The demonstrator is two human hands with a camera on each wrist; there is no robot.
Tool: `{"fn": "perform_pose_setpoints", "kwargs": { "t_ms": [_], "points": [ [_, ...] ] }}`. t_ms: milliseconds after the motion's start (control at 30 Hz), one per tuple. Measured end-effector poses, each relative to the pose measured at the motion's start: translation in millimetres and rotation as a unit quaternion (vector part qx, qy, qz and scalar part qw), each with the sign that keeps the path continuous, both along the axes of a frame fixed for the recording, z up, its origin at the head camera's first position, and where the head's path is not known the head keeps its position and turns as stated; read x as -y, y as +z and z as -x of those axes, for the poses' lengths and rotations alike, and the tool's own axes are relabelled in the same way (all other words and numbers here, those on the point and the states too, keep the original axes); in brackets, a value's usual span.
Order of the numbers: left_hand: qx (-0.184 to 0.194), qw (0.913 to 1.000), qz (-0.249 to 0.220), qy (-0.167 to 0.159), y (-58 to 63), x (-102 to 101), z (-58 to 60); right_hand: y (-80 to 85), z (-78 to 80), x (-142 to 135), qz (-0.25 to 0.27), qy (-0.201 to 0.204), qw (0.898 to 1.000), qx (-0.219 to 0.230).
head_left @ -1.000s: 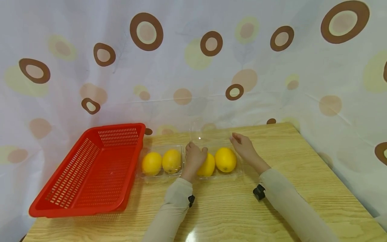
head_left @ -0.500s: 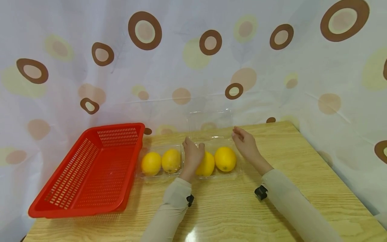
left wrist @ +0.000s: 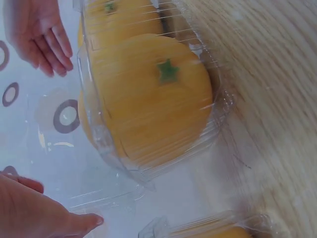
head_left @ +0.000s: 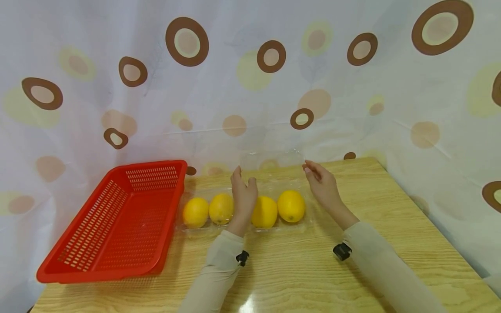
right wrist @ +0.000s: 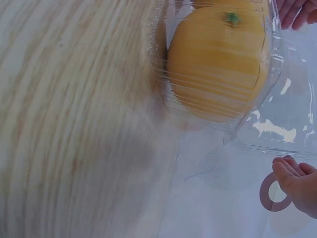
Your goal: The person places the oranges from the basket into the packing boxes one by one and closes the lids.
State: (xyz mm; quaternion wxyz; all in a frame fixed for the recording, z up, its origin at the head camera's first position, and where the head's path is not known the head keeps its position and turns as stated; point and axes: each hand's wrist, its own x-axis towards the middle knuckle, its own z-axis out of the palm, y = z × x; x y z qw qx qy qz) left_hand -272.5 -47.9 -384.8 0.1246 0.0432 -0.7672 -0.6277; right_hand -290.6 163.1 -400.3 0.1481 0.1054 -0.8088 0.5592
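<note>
A clear plastic clamshell box (head_left: 309, 224) stands on the table with two yellow-orange fruits in it, a left fruit (head_left: 264, 212) and a right fruit (head_left: 291, 206). In the left wrist view the nearer fruit (left wrist: 148, 99) carries a green star-shaped mark. The box's hinged lid (head_left: 270, 160) is raised at the back. My left hand (head_left: 244, 193) is at the lid's left side, thumb spread from straight fingers. My right hand (head_left: 322, 182) is by the lid's right corner, its fingers slightly bent and just outside the edge in the right wrist view.
A second clear box (head_left: 207, 228) with two more yellow fruits sits directly to the left. Beyond it a red slotted plastic basket (head_left: 156, 261) takes up the table's left side. A patterned curtain (head_left: 219, 87) hangs behind the wooden table (head_left: 297, 274).
The raised lid's top edge came up, then dropped a little lower in view. Both hands have shifted back toward the curtain and slightly apart, and more of the left fruit shows.
</note>
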Motion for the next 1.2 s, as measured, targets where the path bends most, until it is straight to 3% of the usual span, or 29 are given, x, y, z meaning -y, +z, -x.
{"fn": "perform_pose_setpoints", "kwargs": {
  "t_ms": [167,333,533,767,1200],
  "points": [
    [-0.043,0.9976,-0.054,0.000,2.9,4,-5.9,-1.2,-5.7,-3,0.011,0.008,1.000,-0.023],
    [-0.047,0.9965,-0.069,-0.003,5.3,9,-12.0,-1.0,-11.0,-2,0.035,0.016,0.999,-0.020],
    [-0.031,0.9986,-0.040,-0.011,7.9,16,-16.8,-2.8,-17.0,-3,0.025,0.005,1.000,-0.010],
    [-0.019,0.9979,-0.007,-0.062,11.9,26,-26.8,-6.2,-26.7,-8,-0.008,0.015,1.000,0.001],
    [0.015,0.9959,0.030,-0.084,2.8,35,-35.0,-17.6,-38.6,-9,-0.015,0.026,0.999,-0.015]
  ]
}}
